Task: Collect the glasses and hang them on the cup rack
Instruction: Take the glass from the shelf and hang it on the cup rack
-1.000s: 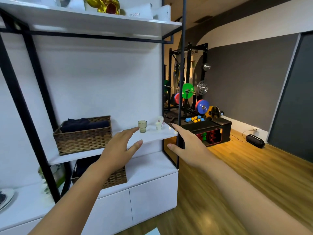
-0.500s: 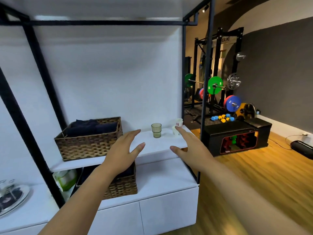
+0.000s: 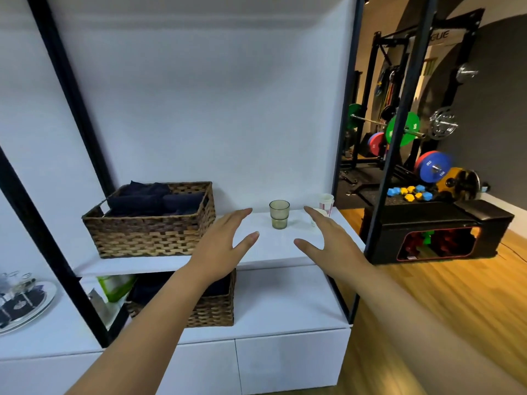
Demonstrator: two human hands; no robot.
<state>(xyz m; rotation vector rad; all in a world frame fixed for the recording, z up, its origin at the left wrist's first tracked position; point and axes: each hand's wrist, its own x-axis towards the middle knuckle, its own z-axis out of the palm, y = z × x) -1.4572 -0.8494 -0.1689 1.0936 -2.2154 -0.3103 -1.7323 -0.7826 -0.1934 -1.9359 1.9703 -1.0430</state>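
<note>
A small green-tinted glass [image 3: 279,214] stands upright on the white shelf [image 3: 273,252]. A white paper cup with red stripes [image 3: 326,203] stands at the shelf's right end, and a second pale cup [image 3: 318,216] in front of it is partly hidden by my right hand. My left hand [image 3: 225,246] hovers open just left of the glass, fingers spread. My right hand [image 3: 330,240] hovers open just right of it. Neither hand touches the glass. No cup rack is clearly in view.
A wicker basket [image 3: 151,223] of dark cloth sits on the shelf's left part, another basket [image 3: 211,306] below it. Black frame posts [image 3: 399,138] flank the shelf. A plate with small clear items [image 3: 22,297] lies far left. Gym weights [image 3: 402,132] and a black box [image 3: 433,232] stand to the right.
The view has come closer to the shelf and the glass has shifted toward centre. Both hands have moved forward and now flank the glass on either side.
</note>
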